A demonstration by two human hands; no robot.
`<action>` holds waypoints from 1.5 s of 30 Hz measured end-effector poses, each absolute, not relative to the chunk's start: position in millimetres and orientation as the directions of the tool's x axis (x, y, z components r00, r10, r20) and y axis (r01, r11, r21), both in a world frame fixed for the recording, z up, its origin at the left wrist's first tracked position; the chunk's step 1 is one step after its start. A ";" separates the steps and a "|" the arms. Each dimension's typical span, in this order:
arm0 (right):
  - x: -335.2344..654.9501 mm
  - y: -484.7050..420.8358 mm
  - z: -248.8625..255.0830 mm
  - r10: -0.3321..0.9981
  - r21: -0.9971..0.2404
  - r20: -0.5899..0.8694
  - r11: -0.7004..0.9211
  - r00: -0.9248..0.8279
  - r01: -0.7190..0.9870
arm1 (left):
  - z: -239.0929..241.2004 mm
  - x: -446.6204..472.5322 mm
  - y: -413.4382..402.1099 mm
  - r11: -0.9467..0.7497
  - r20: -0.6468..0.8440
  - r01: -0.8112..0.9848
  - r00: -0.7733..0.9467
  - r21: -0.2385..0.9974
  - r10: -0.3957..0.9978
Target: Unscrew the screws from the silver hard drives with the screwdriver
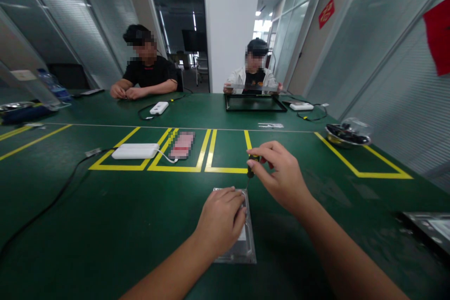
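A flat silver metal plate (248, 241) lies on the green table in front of me. My left hand (221, 219) rests on top of it, fingers curled, pressing it down. My right hand (279, 173) is just above and behind the plate, pinching the black handle of a small screwdriver (251, 167) between thumb and fingers. The tool stands nearly upright with its thin shaft pointing down at the plate's far right corner.
A white power bank (135, 151) with cables lies inside yellow tape boxes ahead left. A metal bowl of parts (346, 135) sits at right, a dark tray (431, 229) at the right edge. Two people sit across, one holding a black frame (255, 103).
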State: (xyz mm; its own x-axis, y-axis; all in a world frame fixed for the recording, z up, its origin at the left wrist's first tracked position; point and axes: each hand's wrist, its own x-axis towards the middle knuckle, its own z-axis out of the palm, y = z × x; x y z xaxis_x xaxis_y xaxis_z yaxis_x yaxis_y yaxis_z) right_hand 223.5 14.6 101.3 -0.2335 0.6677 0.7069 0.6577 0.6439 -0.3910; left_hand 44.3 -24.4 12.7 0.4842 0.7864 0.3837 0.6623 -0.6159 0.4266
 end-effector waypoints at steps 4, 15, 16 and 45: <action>224.3 14.9 100.7 0.653 -0.383 0.707 0.677 -0.273 0.628 | 13.5 44.1 -25.1 -0.616 0.383 0.664 0.485 0.424 0.786; 223.1 14.5 100.3 0.649 -0.380 0.717 0.670 -0.255 0.638 | 13.1 44.0 -25.2 -0.617 0.381 0.669 0.488 0.415 0.786; 223.1 14.5 100.4 0.645 -0.373 0.720 0.670 -0.256 0.641 | 13.2 44.1 -25.2 -0.616 0.382 0.669 0.486 0.415 0.786; 223.4 13.8 100.2 0.663 -0.396 0.727 0.617 -0.178 0.680 | 35.7 55.7 27.4 -0.450 0.175 0.778 0.417 0.438 0.892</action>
